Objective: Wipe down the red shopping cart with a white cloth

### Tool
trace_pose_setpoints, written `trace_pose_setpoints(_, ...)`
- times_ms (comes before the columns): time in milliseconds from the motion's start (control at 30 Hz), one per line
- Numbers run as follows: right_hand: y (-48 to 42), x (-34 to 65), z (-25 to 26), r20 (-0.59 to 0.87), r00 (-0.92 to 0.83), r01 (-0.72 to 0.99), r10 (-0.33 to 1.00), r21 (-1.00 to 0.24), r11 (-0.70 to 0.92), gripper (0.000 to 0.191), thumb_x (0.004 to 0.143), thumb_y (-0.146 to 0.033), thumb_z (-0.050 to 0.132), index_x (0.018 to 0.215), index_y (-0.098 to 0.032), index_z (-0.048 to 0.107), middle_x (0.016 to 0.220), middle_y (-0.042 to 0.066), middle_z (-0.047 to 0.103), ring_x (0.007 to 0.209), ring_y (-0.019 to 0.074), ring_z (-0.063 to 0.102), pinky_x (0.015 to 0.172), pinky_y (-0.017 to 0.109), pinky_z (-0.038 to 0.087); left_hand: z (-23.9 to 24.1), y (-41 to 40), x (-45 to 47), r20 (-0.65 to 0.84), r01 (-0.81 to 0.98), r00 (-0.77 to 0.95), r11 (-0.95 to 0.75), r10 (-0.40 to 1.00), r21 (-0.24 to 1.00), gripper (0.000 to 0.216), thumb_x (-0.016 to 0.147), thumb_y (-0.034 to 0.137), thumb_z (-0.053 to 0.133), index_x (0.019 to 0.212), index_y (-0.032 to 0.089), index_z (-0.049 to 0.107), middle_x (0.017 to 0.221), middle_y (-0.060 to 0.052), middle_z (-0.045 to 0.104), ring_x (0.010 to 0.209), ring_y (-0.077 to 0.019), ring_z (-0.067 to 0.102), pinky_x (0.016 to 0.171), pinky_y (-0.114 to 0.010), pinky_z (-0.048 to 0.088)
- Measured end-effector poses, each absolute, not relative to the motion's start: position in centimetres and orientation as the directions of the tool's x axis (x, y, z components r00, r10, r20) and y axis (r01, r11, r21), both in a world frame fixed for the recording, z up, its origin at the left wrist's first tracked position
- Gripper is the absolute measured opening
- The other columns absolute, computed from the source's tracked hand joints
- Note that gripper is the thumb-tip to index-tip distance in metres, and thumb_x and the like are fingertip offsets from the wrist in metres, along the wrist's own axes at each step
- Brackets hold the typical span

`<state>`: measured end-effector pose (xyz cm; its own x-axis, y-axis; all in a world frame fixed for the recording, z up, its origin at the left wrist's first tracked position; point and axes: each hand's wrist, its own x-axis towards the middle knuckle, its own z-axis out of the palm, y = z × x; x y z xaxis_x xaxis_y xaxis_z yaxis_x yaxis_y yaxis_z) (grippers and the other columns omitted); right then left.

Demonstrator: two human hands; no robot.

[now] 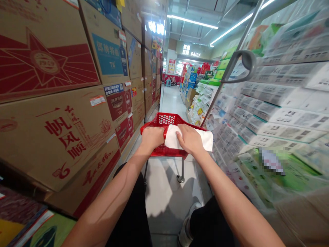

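A red plastic shopping cart with a perforated basket stands right in front of me on metal legs with wheels. My left hand is wrapped round the left part of its handle. Over the right part of the handle lies a white cloth. My right hand presses on this cloth, its fingers curled over the far side and the thumb lying on top. The handle under the cloth is hidden, and so are most fingertips of both hands.
Stacked cardboard boxes wall the aisle on the left. On the right rise piles of wrapped tissue packs, partly blurred. A slanted metal pole with a grey loop stands at the right. The pale floor runs ahead between shelves.
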<state>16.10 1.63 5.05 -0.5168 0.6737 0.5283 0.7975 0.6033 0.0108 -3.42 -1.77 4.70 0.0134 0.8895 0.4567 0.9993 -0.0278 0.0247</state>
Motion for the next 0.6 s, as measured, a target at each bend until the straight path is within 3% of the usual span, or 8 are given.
trace_pose_setpoints(100,2.4,19.0,4.8,0.489,-0.453,0.858,0.746,0.009,0.514,0.052,0.104,-0.044,0.025,0.137,-0.017,0.054,0.126,0.013,0.066,0.113,0.0272,0.060,0.098,0.038,0.041,4.7,-1.9,-3.8,0.470,0.999,0.005,-0.022,0.883,0.030,0.033,0.083,0.038,0.052,0.094,0.018,0.075,0.088,-0.015,0.074,0.085,-0.0348,0.071,0.075,-0.042,0.051)
trace_pose_setpoints(200,2.0,19.9,3.8,0.559,-0.427,0.865,0.711,0.023,0.502,0.052,0.103,-0.043,0.029,0.139,-0.013,0.052,0.127,0.015,0.065,0.118,0.0297,0.057,0.103,0.042,0.038,4.7,-1.9,-3.8,0.464,0.999,0.007,-0.021,0.886,0.024,0.032,0.081,0.035,0.052,0.094,0.018,0.076,0.087,-0.015,0.074,0.085,-0.0345,0.071,0.075,-0.042,0.051)
trace_pose_setpoints(367,-0.4,15.3,2.3,0.670,-0.469,0.776,0.575,0.003,0.630,0.050,0.102,-0.036,0.035,0.144,-0.011,0.047,0.149,0.015,0.049,0.139,0.0295,0.041,0.115,0.047,0.028,4.5,-1.8,-3.0,0.469,1.000,0.018,-0.021,0.883,0.001,0.032,0.085,0.033,0.050,0.092,0.015,0.075,0.084,-0.016,0.073,0.083,-0.0330,0.071,0.074,-0.040,0.051)
trace_pose_setpoints(500,-1.4,11.8,2.8,0.649,-0.566,0.670,0.509,0.002,0.742,0.048,0.101,-0.033,0.037,0.143,-0.013,0.049,0.148,0.013,0.051,0.138,0.0263,0.042,0.115,0.043,0.031,4.1,-1.6,-2.8,0.465,1.000,0.016,-0.005,0.885,-0.025,0.031,0.087,0.023,0.044,0.089,0.013,0.073,0.083,-0.017,0.073,0.081,-0.0328,0.072,0.070,-0.039,0.051)
trace_pose_setpoints(600,-0.5,12.8,3.4,0.642,-0.572,0.673,0.511,0.010,0.740,0.049,0.101,-0.036,0.038,0.142,-0.013,0.050,0.146,0.013,0.052,0.137,0.0269,0.044,0.115,0.043,0.032,4.2,-1.5,-3.5,0.464,0.999,0.029,-0.017,0.885,-0.029,0.031,0.088,0.029,0.046,0.088,0.015,0.073,0.083,-0.016,0.074,0.080,-0.0352,0.072,0.069,-0.042,0.052)
